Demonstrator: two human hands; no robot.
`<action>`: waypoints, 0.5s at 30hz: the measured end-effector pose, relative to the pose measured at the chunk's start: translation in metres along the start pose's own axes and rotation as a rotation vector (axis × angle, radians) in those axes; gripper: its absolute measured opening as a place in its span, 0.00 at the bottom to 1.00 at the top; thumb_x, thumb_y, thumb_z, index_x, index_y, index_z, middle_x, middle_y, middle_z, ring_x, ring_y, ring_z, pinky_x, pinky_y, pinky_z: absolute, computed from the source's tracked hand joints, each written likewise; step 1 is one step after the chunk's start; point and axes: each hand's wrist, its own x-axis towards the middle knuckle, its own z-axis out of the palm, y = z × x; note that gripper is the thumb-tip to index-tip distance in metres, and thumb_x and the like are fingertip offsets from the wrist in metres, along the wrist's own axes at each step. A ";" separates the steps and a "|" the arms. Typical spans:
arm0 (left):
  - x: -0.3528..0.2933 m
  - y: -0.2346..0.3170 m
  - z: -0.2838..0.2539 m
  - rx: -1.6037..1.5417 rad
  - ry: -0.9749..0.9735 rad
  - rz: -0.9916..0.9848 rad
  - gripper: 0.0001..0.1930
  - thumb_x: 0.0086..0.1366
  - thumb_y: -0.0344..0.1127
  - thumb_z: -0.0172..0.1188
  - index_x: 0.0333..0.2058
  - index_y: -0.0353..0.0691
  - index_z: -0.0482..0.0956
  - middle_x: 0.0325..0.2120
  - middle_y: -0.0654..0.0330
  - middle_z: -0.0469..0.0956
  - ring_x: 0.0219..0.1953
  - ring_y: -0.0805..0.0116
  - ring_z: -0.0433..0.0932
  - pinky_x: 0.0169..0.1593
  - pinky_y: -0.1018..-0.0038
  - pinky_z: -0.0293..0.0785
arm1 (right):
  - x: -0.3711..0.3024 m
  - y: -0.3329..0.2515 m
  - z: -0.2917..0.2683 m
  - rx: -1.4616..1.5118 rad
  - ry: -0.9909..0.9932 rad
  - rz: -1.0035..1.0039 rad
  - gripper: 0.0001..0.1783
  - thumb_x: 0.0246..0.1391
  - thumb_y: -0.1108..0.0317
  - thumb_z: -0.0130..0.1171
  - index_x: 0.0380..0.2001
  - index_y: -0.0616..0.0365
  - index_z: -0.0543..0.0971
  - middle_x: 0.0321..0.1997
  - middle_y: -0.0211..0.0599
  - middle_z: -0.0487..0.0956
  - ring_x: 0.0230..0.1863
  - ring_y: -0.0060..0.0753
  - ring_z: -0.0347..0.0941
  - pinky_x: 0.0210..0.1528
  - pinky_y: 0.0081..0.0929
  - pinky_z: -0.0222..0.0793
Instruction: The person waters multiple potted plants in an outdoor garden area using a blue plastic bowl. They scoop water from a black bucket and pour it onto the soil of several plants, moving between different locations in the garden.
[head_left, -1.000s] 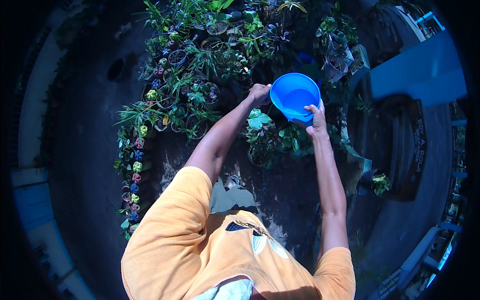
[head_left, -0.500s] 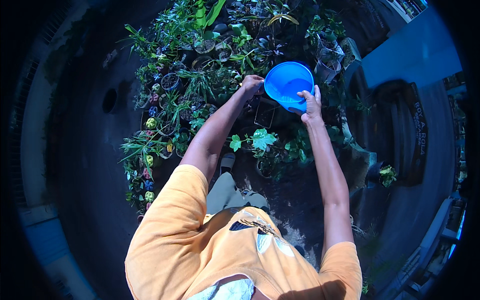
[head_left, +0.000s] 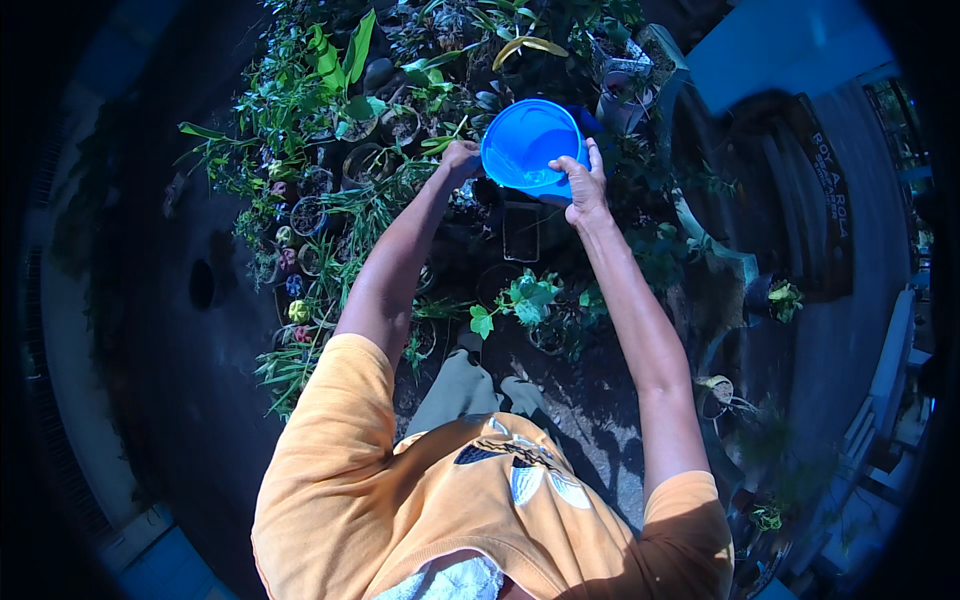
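Observation:
My right hand (head_left: 586, 185) grips the near right side of a round blue plastic pail (head_left: 545, 125), its thumb hooked over the rim. The pail is tilted so its inside faces me. A pale, shiny patch low inside looks like a little water, though I cannot be sure. Beside the pail's left rim is my left hand (head_left: 462, 158), its fingers curled together. What those fingers pinch, if anything, is hidden. Potted plants lie beneath and beyond both hands, with a dark rectangular frame (head_left: 521, 232) just below the pail.
Painted yellow, red and blue ornaments (head_left: 298, 310) line the bed's left edge. A wavy-edged border (head_left: 715, 245) runs along the right, near a potted plant (head_left: 785, 298). A dark bench (head_left: 815, 215) stands farther right. A dark round container (head_left: 203, 285) sits on the left ground.
Both hands and the blue pail have shifted left and slightly up in view. The surroundings have shifted too, as my head has moved. My right hand keeps its hold on the pail.

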 end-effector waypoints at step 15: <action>0.027 0.015 -0.019 0.406 -0.030 0.045 0.16 0.47 0.25 0.57 0.36 0.41 0.83 0.21 0.63 0.77 0.20 0.75 0.73 0.23 0.78 0.70 | 0.026 0.010 0.002 0.004 0.051 0.037 0.55 0.32 0.77 0.62 0.66 0.48 0.48 0.56 0.42 0.65 0.52 0.44 0.68 0.46 0.49 0.73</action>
